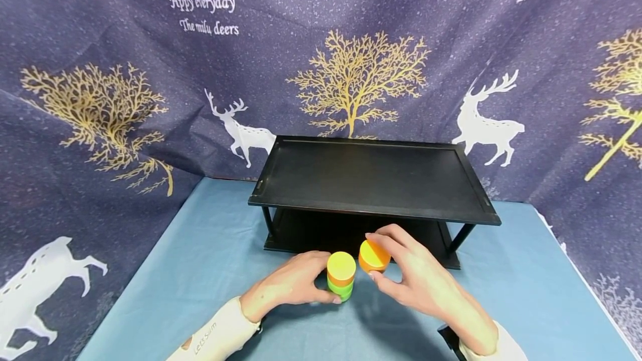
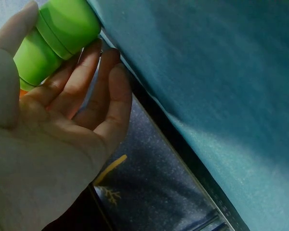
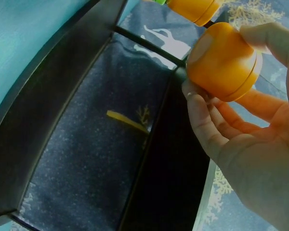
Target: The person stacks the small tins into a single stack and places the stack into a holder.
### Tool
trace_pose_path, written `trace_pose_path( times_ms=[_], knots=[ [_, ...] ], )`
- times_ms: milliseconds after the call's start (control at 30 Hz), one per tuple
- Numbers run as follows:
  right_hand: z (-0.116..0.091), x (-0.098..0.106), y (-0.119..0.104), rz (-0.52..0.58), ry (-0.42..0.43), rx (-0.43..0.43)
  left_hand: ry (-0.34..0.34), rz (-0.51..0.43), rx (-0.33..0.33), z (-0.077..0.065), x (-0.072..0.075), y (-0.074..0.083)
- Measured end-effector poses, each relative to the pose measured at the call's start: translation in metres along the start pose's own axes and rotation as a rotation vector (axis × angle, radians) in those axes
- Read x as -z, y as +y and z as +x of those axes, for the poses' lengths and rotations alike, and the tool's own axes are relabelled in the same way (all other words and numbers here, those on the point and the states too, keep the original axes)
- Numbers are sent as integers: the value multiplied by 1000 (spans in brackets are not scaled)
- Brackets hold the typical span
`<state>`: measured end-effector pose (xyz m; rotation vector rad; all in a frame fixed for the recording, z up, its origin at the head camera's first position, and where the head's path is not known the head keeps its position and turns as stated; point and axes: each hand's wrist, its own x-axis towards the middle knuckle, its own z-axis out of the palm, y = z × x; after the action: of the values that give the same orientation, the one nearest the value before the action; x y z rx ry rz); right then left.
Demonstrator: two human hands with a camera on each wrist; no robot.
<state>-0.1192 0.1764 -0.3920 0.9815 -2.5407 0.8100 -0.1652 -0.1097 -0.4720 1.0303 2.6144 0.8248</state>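
Note:
Near the shelf's front edge, my left hand (image 1: 296,282) holds a small upright stack between thumb and fingers. Green rounded pieces (image 2: 70,26) form its lower part, and an orange piece (image 1: 341,273) with a flat yellow top sits above them. Just right of the stack, my right hand (image 1: 418,272) pinches another orange round piece (image 3: 221,62), also with a yellow top. This piece is raised and slightly tilted, apart from the stack. Whether these are small containers or solid toys cannot be told.
Behind the hands stands a black two-tier shelf (image 1: 371,177) on a blue cloth (image 1: 215,233). A dark patterned curtain (image 1: 261,60) with deer and gold trees hangs at the back and sides.

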Motion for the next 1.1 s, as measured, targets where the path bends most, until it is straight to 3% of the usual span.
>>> trace_pose_path(
  times_ms=[1100],
  knots=[
    [11,-1,-10,82,-20,22,-18,-26,6,0,2,0]
  ],
)
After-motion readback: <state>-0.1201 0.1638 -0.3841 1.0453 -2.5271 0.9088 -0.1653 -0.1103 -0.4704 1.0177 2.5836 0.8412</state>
